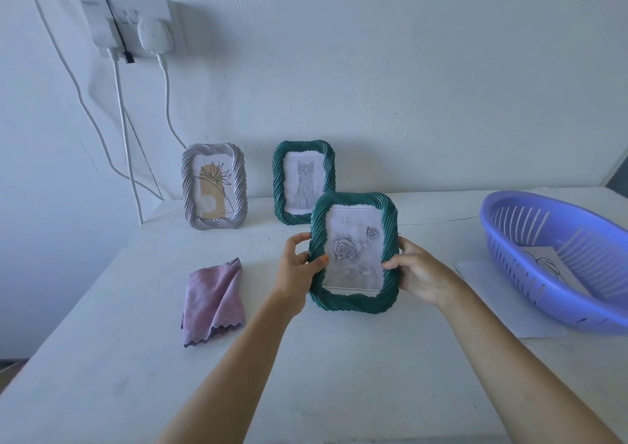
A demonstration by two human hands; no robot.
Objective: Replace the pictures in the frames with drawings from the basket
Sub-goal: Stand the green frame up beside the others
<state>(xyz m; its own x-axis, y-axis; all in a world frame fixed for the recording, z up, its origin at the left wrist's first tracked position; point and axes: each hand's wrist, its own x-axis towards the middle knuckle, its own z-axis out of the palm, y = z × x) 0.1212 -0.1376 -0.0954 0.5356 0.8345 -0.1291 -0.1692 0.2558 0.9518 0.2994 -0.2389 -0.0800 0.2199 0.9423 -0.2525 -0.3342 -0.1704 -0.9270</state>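
I hold a green twisted-rim frame (353, 302) upright above the table, face toward me, with a pencil drawing of roses (353, 253) in it. My left hand (299, 267) grips its left edge, thumb on the front. My right hand (418, 270) grips its right edge. Behind it a second green frame (278, 185) with a cat drawing stands against the wall. To the left stands a grey frame (187, 185) with a printed flower picture. A purple basket (509, 226) at the right holds a sheet with a line drawing (550, 267).
A folded pink cloth (214, 301) lies on the white table (339, 375) left of my hands. A white paper (482, 280) lies under the basket. White cables (125, 144) hang from a wall socket (129, 25) at the upper left.
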